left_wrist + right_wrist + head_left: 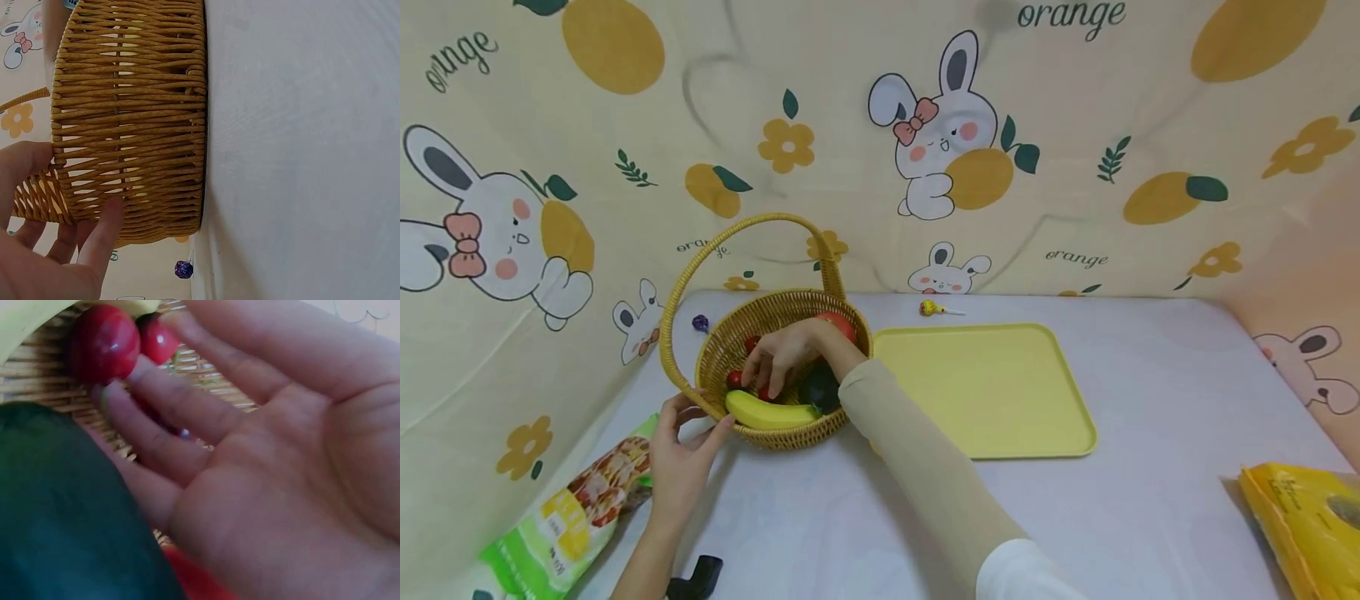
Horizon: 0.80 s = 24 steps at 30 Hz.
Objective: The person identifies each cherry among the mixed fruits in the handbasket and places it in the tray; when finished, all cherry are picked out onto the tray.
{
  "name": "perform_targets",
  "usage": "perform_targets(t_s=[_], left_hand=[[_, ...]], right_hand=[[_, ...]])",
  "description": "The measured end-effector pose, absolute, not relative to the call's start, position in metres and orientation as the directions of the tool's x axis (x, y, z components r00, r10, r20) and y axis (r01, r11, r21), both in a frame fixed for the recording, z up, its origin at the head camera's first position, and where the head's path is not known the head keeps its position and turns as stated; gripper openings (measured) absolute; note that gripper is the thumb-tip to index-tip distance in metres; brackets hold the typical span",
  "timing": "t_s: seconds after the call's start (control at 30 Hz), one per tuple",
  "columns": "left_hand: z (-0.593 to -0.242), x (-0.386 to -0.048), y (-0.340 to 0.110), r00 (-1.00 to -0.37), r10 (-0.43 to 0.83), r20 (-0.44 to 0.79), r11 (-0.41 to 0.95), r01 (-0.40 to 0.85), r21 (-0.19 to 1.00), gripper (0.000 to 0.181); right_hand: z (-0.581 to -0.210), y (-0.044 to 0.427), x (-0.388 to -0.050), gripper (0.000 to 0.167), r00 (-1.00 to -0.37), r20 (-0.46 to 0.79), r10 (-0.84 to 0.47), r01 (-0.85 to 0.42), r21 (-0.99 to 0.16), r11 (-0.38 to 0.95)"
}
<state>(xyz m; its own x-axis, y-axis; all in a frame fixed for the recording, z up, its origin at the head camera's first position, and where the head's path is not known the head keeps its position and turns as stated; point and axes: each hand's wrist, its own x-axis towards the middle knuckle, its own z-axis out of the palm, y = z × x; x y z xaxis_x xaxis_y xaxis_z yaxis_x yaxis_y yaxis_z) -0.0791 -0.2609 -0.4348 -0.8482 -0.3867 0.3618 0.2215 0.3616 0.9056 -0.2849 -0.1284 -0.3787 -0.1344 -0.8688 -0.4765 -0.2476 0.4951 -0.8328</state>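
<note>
A wicker basket with a tall arched handle stands left of centre. At its near left side, my left hand holds the rim where the handle joins; in the left wrist view the thumb lies against the woven wall. My right hand reaches inside, palm down, with loosely bent fingers touching a small red round fruit. Beside it is another red fruit. A banana lies along the near rim. A dark green rounded fruit sits next to the right hand, and a larger red one behind the wrist.
A yellow tray lies right of the basket, with a yellow lollipop behind it. A purple-wrapped candy is at the back left. A green snack bag, a black object and a yellow bag lie nearer.
</note>
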Motion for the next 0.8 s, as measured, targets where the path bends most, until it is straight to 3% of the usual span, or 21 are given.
perform_targets(t_s=[0.2,0.57,0.8], left_hand=[[-0.433,-0.079,-0.260,-0.851,-0.386,0.355,0.370,0.210,0.905,0.045],[-0.433,-0.079,-0.261,-0.853,-0.390,0.348,0.367,0.203,0.908,0.046],[-0.432,-0.078,-0.260,-0.854,-0.396,0.338,0.354,0.197,0.914,0.046]], right_hand=[[-0.379,-0.127,-0.287,0.045,-0.126,-0.499,-0.857,-0.270,-0.814,0.514],[-0.375,-0.125,-0.286,0.023,-0.130,-0.494,-0.860,-0.315,-0.801,0.508],[-0.344,-0.098,-0.295,0.022,-0.230,-0.277,-0.933,-0.381,-0.856,0.349]])
